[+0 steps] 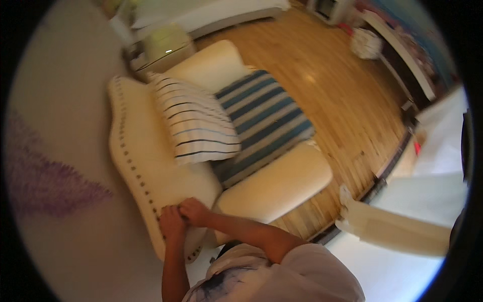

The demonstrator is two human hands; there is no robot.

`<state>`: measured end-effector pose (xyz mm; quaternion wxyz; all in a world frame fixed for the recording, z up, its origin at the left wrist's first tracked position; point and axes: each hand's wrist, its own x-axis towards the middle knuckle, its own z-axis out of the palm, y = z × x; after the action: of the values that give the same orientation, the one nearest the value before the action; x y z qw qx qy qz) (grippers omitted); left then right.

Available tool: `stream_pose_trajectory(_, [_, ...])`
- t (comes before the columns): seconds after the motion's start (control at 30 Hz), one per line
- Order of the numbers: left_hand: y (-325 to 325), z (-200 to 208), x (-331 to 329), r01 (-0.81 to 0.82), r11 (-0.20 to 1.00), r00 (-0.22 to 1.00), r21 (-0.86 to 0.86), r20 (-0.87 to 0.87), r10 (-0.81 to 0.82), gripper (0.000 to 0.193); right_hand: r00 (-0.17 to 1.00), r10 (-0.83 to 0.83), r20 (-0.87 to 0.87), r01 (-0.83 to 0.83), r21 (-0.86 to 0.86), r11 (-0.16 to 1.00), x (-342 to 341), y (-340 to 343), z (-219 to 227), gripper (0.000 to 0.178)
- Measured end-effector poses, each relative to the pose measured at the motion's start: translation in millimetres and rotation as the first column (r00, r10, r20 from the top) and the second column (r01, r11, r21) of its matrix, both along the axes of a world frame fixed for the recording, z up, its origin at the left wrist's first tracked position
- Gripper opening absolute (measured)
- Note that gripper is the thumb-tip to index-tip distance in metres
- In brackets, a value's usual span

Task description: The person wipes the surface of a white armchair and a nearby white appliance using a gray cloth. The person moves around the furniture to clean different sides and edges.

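A cream armchair (146, 151) with dark studs along its curved back stands in front of me, turned so its back lies to the left. My left hand (172, 221) rests at the near end of that back, over the studded edge, with its fingers curled. Right beside it, touching, my right hand (195, 212) is closed on the upholstery side. Whatever the fingers hold, if anything, is hidden beneath them. A white pillow with dark stripes (201, 121) leans against the back, on a blue and grey striped seat cover (266, 121).
Behind the armchair stand a small bedside cabinet (163, 50) and a bed (211, 15). Wooden floor (322, 80) stretches to the right, toward a low shelf (402, 55) and a patterned bin (366, 44). A wall with a purple pattern (50, 189) runs along the left.
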<state>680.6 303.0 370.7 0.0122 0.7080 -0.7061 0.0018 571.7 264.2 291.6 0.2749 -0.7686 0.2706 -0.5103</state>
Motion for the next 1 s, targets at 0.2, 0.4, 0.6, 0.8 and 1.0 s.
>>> stream_pose_trajectory(0.2, [-19.6,-2.1,-4.5,-0.075,0.993,0.997,-0.088,-0.038,0.072,0.014,0.993,0.031,-0.112,-0.034,-0.023,0.999,-3.0,-24.8,0.1,0.025])
stream_pose_trajectory(0.4, [-34.6,-1.5,1.9,-0.03,0.976,0.999,-0.214,0.024,0.036,0.016,0.977,0.003,-0.215,-0.011,-0.037,0.999,3.8,-44.7,11.5,0.021])
stream_pose_trajectory(0.6, [-55.9,14.5,33.6,-0.035,0.96,0.993,-0.278,0.098,0.065,0.016,0.983,0.003,-0.182,-0.002,0.01,1.0,35.6,-68.6,46.4,0.02])
stream_pose_trajectory(0.8, [-25.5,55.1,53.8,-0.257,0.954,0.964,-0.155,-0.116,0.241,0.028,0.959,0.274,-0.068,-0.254,0.214,0.943,60.0,-56.9,71.1,0.021])
stream_pose_trajectory(1.0, [-2.3,39.6,77.7,-0.356,0.934,0.885,-0.029,-0.331,0.327,0.039,0.964,0.221,-0.15,-0.201,0.135,0.97,82.0,-55.4,62.0,0.022])
